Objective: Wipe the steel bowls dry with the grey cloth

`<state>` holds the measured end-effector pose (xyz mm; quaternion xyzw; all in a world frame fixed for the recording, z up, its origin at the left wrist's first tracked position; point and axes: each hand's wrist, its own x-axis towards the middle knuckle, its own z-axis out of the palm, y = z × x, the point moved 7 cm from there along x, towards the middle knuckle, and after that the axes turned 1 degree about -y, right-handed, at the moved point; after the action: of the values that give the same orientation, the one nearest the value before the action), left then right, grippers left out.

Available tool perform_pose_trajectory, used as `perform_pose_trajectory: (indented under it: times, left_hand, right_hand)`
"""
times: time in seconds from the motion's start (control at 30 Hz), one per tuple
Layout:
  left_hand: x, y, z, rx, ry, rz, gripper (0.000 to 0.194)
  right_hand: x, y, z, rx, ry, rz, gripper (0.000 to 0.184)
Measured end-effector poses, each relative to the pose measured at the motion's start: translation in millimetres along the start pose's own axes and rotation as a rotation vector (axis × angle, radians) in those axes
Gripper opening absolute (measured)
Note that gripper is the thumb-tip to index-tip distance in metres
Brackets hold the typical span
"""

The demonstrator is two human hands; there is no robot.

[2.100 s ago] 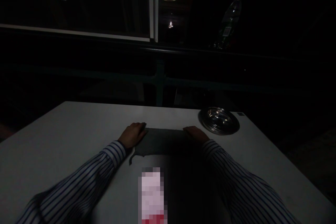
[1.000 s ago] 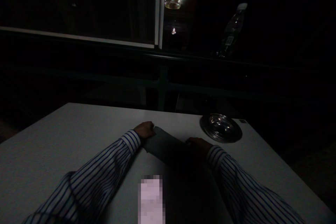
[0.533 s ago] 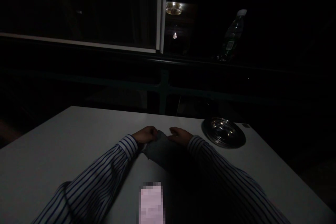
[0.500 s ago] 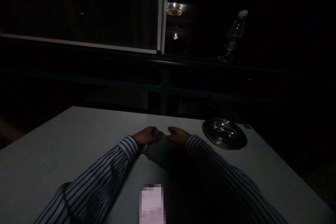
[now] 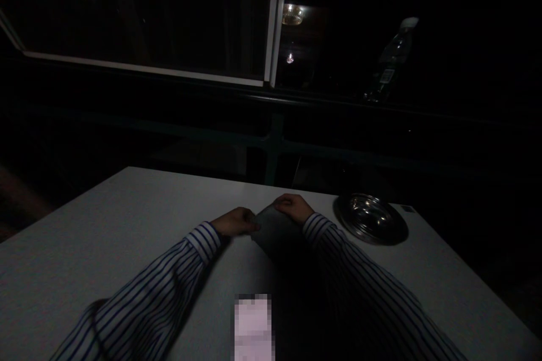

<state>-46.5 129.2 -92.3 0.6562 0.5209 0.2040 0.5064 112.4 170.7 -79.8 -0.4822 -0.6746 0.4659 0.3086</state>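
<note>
A dark grey-green piece of cloth (image 5: 273, 228) lies across the table, its lower part lost in deep shadow. My left hand (image 5: 237, 221) pinches its left corner between thumb and fingers. At the top edge, my right hand (image 5: 295, 207) is closed on the same cloth, which stretches fairly flat between the two hands. Whether it is a garment or a plain cloth is too dark to tell. Both my sleeves are white with dark blue stripes.
A shiny metal dish (image 5: 370, 218) sits at the white table's (image 5: 169, 197) far right. Close to me is a pixelated pinkish rectangle (image 5: 253, 327). Beyond the table, a plastic bottle (image 5: 393, 59) stands tilted in view near a window frame (image 5: 277, 22).
My right hand, whose fingers were apart at the cloth, has closed on its top edge and moved slightly up. The cloth is now spread straighter. The view has shifted a little left.
</note>
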Motion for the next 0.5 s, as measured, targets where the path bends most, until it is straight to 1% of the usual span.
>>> perform_pose_trajectory:
  times: [0.1, 0.2, 0.33, 0.43, 0.5]
  left_hand:
    - [2.0, 2.4, -8.0, -0.051, 0.046, 0.017, 0.027]
    - [14.4, 7.9, -10.1, -0.119, 0.112, 0.038, 0.024]
    - [45.7, 11.3, -0.3, -0.169, 0.155, 0.033, 0.016]
    - [70.9, 12.3, 6.3, -0.131, 0.173, 0.039, 0.009]
    - [85.2, 14.0, 7.8, -0.078, 0.180, 0.054, 0.009]
  right_hand:
    - [-5.3, 0.0, -18.4, 0.000, 0.073, 0.010, 0.015]
    - [-10.9, 6.8, -34.5, -0.031, 0.128, 0.042, 0.018]
    - [-19.3, 28.1, -52.3, -0.133, 0.182, 0.131, 0.028]
    - [-25.9, 46.8, -62.4, -0.253, 0.210, 0.211, 0.037]
    - [-28.9, 55.4, -65.2, -0.336, 0.212, 0.240, 0.038]
